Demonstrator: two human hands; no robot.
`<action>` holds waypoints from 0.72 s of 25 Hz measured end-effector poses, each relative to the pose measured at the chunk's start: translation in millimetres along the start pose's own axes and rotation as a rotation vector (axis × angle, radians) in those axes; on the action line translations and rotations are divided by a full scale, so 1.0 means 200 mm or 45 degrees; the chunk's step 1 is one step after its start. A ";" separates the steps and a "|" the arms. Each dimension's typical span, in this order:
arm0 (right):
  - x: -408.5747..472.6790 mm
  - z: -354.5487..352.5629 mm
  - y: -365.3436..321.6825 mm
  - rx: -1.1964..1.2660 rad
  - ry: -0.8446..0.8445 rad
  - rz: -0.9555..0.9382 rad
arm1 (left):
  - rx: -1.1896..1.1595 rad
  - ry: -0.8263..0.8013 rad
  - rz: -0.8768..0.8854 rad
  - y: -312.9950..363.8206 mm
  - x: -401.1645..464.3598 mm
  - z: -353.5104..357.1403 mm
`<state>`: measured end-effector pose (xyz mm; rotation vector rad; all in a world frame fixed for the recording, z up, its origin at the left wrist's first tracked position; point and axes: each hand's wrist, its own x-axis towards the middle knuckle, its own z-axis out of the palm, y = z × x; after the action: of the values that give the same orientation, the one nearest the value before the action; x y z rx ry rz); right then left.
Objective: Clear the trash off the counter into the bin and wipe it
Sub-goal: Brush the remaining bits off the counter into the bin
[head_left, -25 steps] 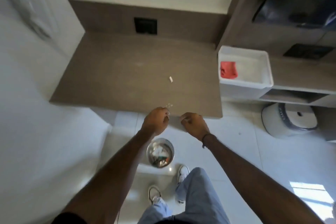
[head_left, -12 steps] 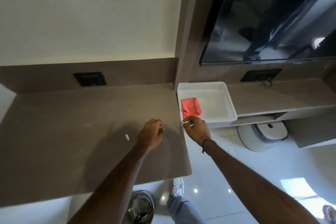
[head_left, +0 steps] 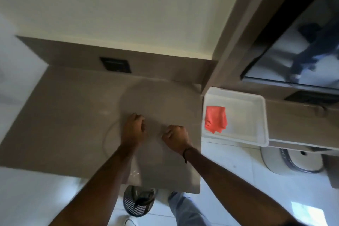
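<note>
Both my hands hover over the brown counter (head_left: 64,115), fingers curled shut. My left hand (head_left: 134,128) and my right hand (head_left: 176,137) each seem to pinch a large, faint clear plastic film (head_left: 157,101) that spreads around them and glints near the counter's front edge. The view is blurred, so the grip is hard to make out. A dark mesh bin (head_left: 139,202) stands on the floor just below the counter's front edge, with trash inside. A red cloth (head_left: 215,119) lies in a white tray (head_left: 264,115) to the right of the counter.
A black socket plate (head_left: 115,64) sits in the backsplash. A dark screen (head_left: 302,42) hangs at upper right above a lower shelf (head_left: 293,124). A white round appliance (head_left: 293,159) rests on the tiled floor. My jeans leg (head_left: 183,209) is beside the bin.
The view swung back left and down. My hands moved from the counter's right edge by the tray toward its middle. The clear film now shows around them; the small white scrap is no longer distinct.
</note>
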<state>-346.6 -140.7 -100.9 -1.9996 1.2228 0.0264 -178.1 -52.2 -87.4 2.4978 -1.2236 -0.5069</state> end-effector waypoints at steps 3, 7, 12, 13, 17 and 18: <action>0.01 0.23 -0.22 -0.018 -0.020 -0.064 | 0.132 0.012 -0.008 -0.25 -0.15 -0.08; 0.02 0.39 -0.41 -0.281 0.026 -0.166 | 0.310 0.020 0.039 -0.58 -0.39 -0.05; -0.26 0.46 -0.43 -0.253 0.187 -0.061 | 0.420 -0.094 0.196 -0.93 -0.64 0.06; -0.38 0.52 -0.42 -0.224 0.226 -0.086 | 0.413 -0.126 0.208 -0.96 -0.64 0.07; -0.79 0.78 -0.33 -0.243 0.120 -0.218 | 0.352 -0.141 0.239 -0.97 -0.62 0.07; -0.84 0.84 -0.31 -0.261 0.103 -0.190 | 0.367 -0.129 0.246 -0.97 -0.62 0.07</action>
<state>-330.3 104.0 -115.0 -2.2859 1.1567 -0.0029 -120.8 158.4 -161.6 2.5701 -1.6632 -0.4395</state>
